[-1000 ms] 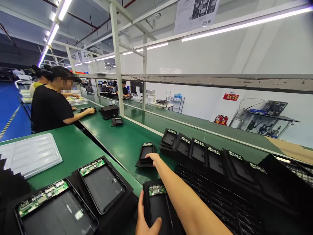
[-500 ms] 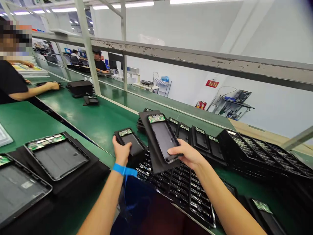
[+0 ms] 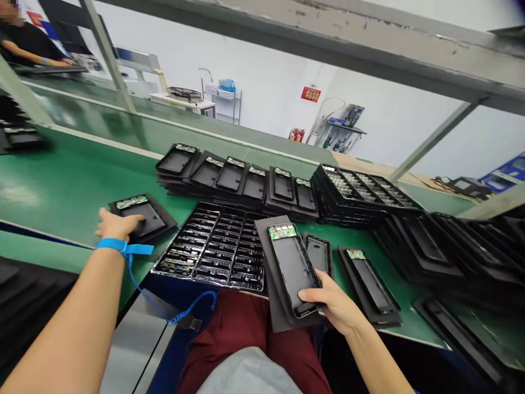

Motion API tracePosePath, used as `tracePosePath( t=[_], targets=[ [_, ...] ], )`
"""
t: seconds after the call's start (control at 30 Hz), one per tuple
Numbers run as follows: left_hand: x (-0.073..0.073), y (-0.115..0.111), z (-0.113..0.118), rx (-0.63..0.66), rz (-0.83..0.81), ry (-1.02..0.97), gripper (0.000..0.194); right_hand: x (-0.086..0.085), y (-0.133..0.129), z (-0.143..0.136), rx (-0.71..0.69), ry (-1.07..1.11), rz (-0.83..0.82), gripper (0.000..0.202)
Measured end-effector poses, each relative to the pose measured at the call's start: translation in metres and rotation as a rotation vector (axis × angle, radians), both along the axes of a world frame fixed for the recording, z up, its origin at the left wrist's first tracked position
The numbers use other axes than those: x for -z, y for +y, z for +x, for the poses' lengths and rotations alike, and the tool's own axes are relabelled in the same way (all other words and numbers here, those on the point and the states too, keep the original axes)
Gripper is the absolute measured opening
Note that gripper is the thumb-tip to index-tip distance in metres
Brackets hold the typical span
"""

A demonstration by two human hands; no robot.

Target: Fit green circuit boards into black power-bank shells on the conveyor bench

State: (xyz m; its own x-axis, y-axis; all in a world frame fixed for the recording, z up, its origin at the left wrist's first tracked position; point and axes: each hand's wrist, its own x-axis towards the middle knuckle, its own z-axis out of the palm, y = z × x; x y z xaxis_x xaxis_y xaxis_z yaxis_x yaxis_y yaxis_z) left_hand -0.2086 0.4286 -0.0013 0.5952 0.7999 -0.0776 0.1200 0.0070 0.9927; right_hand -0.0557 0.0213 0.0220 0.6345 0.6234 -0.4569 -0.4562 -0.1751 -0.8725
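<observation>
My right hand (image 3: 338,306) grips a black plastic housing (image 3: 293,273) together with a dark sheet (image 3: 268,241) under it. The thumb lies inside the housing's lower end, and a green circuit board (image 3: 283,231) shows at its top end. At the left, my left hand (image 3: 117,224), with a blue wrist strap (image 3: 123,246), holds the near edge of another black housing (image 3: 153,217) on dark sheets, low at the green bench. Its thumb rests in the housing; the other fingers are partly hidden. Between the hands lies a black compartment tray (image 3: 217,241) with small parts at its lower left.
Behind the tray runs a row of stacked housings (image 3: 232,174) on dark sheets. A stack of black trays (image 3: 369,191) stands at the back right. More housings (image 3: 371,279) lie to the right. A metal shelf beam (image 3: 287,33) crosses overhead. A person (image 3: 33,44) sits far left.
The view has turned right and down. My left hand has moved left with its housing, away from the right hand. My right hand still holds its housing and sheet, now lower in the view.
</observation>
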Motion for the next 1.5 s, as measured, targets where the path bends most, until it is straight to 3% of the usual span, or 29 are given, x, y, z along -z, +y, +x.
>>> tracePosePath(
  t=[0.1,0.2,0.23,0.33,0.4,0.47,0.6,0.73,0.8,0.9,0.97,1.07,1.2,1.5],
  targets=[
    [-0.02,-0.03,0.006,-0.132,0.097,-0.033,0.039,0.005,-0.003,-0.003,0.042,-0.002,0.02,0.046],
    [-0.03,-0.096,0.015,-0.169,0.151,-0.104,0.046,0.009,0.0,-0.011,0.055,0.0,0.049,0.047],
    [-0.029,-0.125,0.018,-0.157,0.144,-0.112,0.057,0.011,0.001,-0.016,0.056,0.005,0.058,0.048],
    [-0.017,-0.211,0.028,0.071,-0.052,-0.071,0.09,0.016,0.002,-0.031,0.054,0.027,0.083,0.053],
    [-0.007,-0.253,0.033,0.25,-0.225,-0.069,0.081,0.019,0.0,-0.042,0.039,0.022,0.109,0.056],
    [-0.001,-0.274,0.036,0.333,-0.319,-0.089,0.064,0.022,-0.002,-0.052,0.016,-0.006,0.144,0.059],
    [-0.005,-0.278,0.039,0.343,-0.353,-0.059,0.048,0.027,-0.009,-0.069,0.04,-0.06,0.158,0.062],
    [-0.017,-0.276,0.039,0.378,-0.281,0.018,0.044,0.026,-0.021,-0.071,-0.002,-0.148,0.122,0.048],
    [-0.021,-0.277,0.038,0.395,-0.254,0.018,0.043,0.023,-0.028,-0.063,0.078,-0.439,0.033,0.041],
    [-0.024,-0.28,0.034,0.394,-0.245,0.031,0.041,0.011,-0.03,-0.047,0.254,-1.104,-0.112,0.028],
    [-0.025,-0.282,0.031,0.397,-0.219,0.062,0.038,-0.003,-0.025,-0.037,0.22,-1.463,-0.074,0.022],
    [-0.028,-0.285,0.03,0.412,-0.146,0.096,0.038,-0.024,-0.009,-0.026,0.083,-1.759,-0.014,0.014],
    [-0.032,-0.285,0.031,0.431,-0.027,0.128,0.04,-0.036,0.007,-0.018,-0.01,-1.897,0.024,0.012],
    [-0.03,-0.287,0.031,0.455,0.109,0.106,0.043,-0.038,0.007,-0.015,-0.117,-1.958,0.042,0.014]
  ],
)
